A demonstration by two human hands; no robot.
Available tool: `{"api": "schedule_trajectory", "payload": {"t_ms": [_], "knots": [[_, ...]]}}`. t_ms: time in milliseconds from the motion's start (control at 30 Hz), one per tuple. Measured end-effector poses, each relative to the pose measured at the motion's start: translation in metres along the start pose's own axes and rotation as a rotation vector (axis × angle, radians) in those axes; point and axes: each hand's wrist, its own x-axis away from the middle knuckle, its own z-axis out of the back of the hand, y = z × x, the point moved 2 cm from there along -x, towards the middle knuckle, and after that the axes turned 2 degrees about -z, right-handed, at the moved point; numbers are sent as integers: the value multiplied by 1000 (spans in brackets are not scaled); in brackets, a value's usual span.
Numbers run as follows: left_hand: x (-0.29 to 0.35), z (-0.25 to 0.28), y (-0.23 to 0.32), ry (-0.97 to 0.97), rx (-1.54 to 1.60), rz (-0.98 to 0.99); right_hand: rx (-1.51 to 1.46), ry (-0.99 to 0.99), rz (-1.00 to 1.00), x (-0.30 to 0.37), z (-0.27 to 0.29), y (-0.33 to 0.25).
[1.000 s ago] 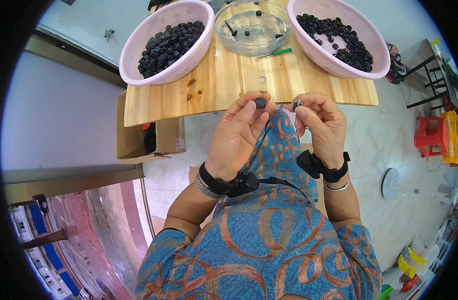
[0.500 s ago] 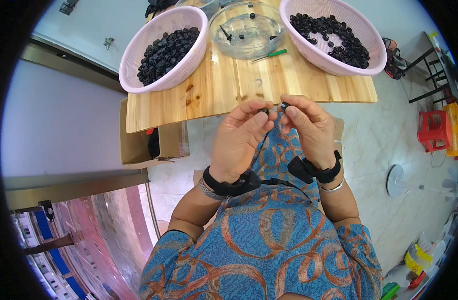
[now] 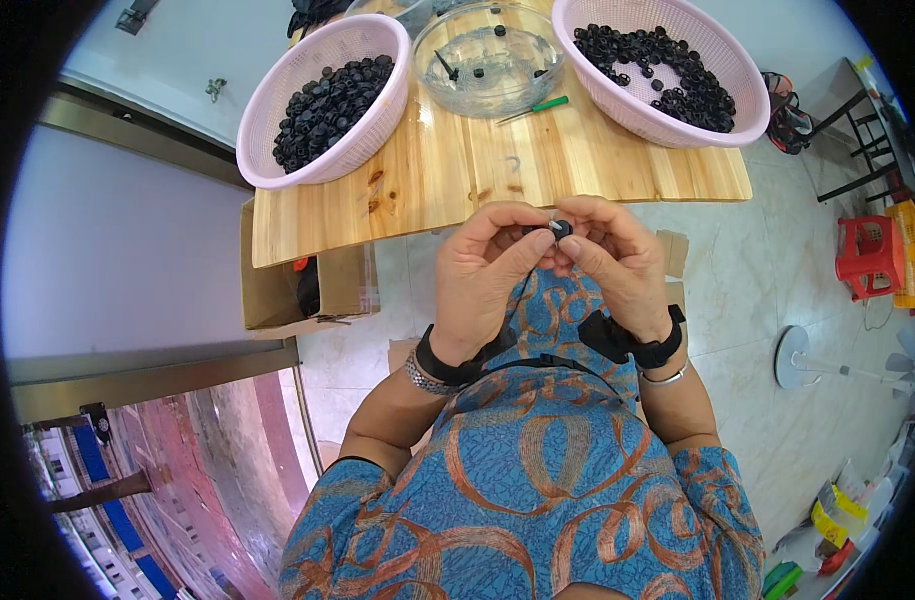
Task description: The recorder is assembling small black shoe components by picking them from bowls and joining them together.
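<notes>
My left hand (image 3: 487,270) and my right hand (image 3: 617,265) meet in front of the near table edge, fingertips together. Pinched in the right fingers is a small round black plastic cap (image 3: 563,230). The left fingers close on another small black part, mostly hidden behind them. A tiny pale tip shows between the two pieces. Beyond my hands, a pink basket (image 3: 395,110) on the left holds a heap of black caps (image 3: 332,112). Another pink basket (image 3: 657,132) on the right holds black ring-like parts (image 3: 702,105).
Between the baskets stands a clear round dish (image 3: 462,105) with a few black pieces in it. Near it a green-handled screwdriver (image 3: 547,105) lies on the wooden table (image 3: 437,195). Below the table's left side sits an open cardboard box (image 3: 347,290). A red stool (image 3: 867,255) stands at the right.
My hands have come together, bringing the two small black parts against or very near each other. The right hand's cap has shifted slightly down and left.
</notes>
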Motion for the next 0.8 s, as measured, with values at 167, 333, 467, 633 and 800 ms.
{"api": "schedule_trajectory", "payload": {"t_ms": [167,333,467,633,800], "knots": [[-1,-5,0,-52,-44,-38,-130,25,-38,0,5,5],[-3,-3,-2,-79,-66,-85,-111,-2,-3,1,6,5],[-1,-3,3,-82,-157,-102,-134,30,-22,1,6,5],[-1,13,-4,39,49,100,-85,105,-59,2,7,11],[-4,19,-4,100,498,225,30,140,-6,3,1,12]]}}
